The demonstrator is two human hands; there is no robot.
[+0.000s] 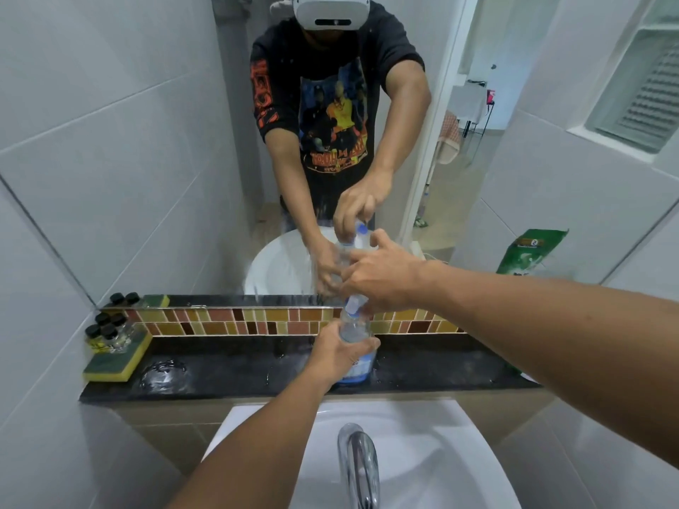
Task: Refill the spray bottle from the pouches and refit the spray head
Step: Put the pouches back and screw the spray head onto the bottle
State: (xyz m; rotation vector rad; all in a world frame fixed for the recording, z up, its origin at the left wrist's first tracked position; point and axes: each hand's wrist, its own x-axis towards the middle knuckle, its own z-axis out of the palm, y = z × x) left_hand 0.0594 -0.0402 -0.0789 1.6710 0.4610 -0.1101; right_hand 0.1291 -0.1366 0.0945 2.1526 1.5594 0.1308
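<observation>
A clear spray bottle (355,334) with a blue and white label stands upright on the dark stone ledge (235,365) behind the sink. My left hand (340,352) is wrapped around the bottle's body. My right hand (382,277) grips the blue and white spray head (355,304) at the bottle's neck from above. A green refill pouch (529,251) stands at the right, partly hidden behind my right forearm; what shows above the arm may be its mirror image. The mirror above the ledge repeats both hands and the bottle.
A yellow and green sponge (117,358) carrying several small black-capped jars (106,330) sits at the ledge's left end. A puddle of water (163,372) lies beside it. Below are the white sink (422,453) and chrome tap (358,464). Tiled walls close in on both sides.
</observation>
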